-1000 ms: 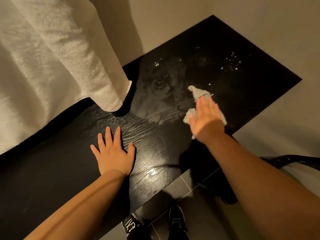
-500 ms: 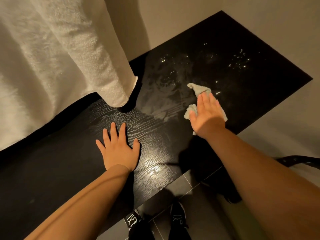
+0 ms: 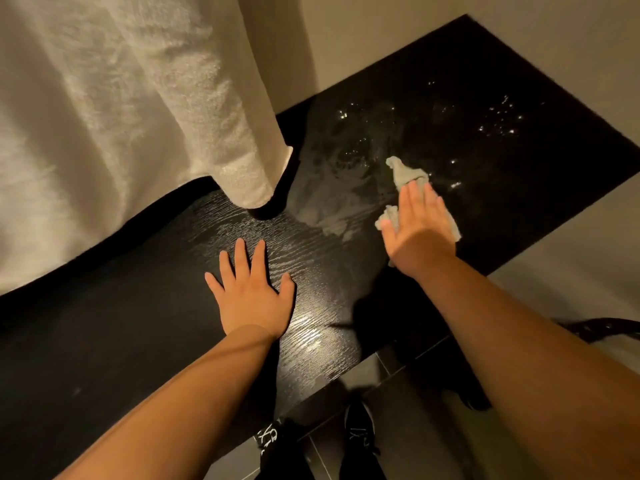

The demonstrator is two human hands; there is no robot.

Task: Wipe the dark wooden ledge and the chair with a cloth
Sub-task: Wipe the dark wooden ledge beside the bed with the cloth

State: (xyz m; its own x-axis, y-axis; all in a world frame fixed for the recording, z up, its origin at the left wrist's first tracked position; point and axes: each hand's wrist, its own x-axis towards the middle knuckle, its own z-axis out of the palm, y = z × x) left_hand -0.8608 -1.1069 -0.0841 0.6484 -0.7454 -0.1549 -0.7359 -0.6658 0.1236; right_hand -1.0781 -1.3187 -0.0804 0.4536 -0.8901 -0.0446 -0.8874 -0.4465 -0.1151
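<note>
Pressing a small crumpled pale-grey cloth (image 3: 405, 174) onto the black, open-grained wooden ledge (image 3: 138, 341) with the right hand (image 3: 417, 223), palm down, fingers straight and together, cloth corners poking out beyond fingertips and thumb. Bracing with the left hand (image 3: 251, 296), spread wide and flat on the grain nearer the front edge, holding nothing. Probably best from here: push outward in overlapping strokes through the glinting water droplets (image 3: 498, 123) toward the far corner, bearing down evenly and refolding to a drier face. Steering clear of the thick cream towelling (image 3: 121, 116) hanging over the back left. Leaving the chair for later, possibly the dark curved bar (image 3: 606, 329) at right.
</note>
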